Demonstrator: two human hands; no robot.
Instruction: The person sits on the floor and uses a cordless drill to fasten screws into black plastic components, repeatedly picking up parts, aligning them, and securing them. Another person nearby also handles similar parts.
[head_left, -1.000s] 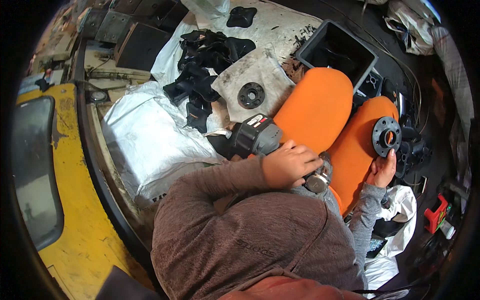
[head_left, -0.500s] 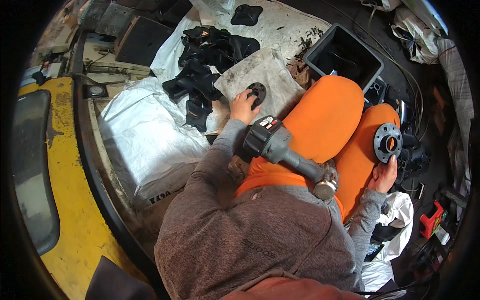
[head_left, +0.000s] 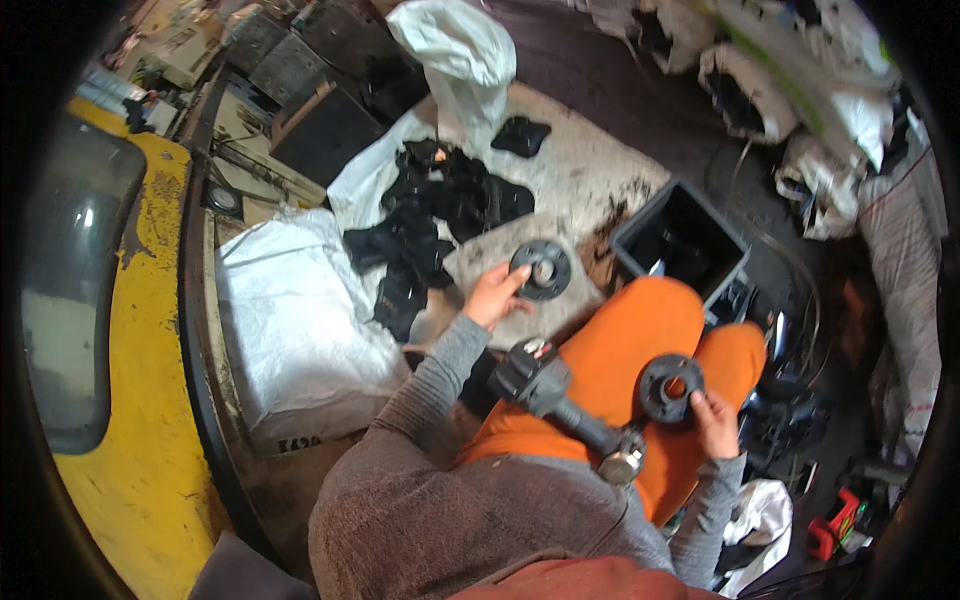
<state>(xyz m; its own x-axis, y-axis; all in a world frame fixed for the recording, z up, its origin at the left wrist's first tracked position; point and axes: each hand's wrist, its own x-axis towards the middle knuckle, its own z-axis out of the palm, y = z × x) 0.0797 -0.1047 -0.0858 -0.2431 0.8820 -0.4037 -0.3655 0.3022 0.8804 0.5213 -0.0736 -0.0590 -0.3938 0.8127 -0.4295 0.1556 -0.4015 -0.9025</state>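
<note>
My left hand (head_left: 494, 298) pinches a dark round flange (head_left: 556, 260), with a centre hole and small holes round its rim. It is held up over a stained pale cloth. My right hand (head_left: 715, 425) grips a second, similar flange (head_left: 655, 390) by its right edge, above my orange-clad thigh. Across my lap between the hands lies a grey and black cordless power tool (head_left: 580, 425), its battery end towards my left arm and its round metal head to the right.
Black moulded parts (head_left: 410, 240) lie heaped beyond my left hand, with a single one (head_left: 521, 137) farther off. A grey bin (head_left: 740, 262) stands past my knees. White sacks (head_left: 285, 310) sit at left, beside a yellow machine panel (head_left: 145, 400). A red tool (head_left: 832, 522) is at lower right.
My left hand has lifted its flange off the cloth and turned it face up. My right hand has brought its flange leftwards over my thigh. The view has tilted farther ahead.
</note>
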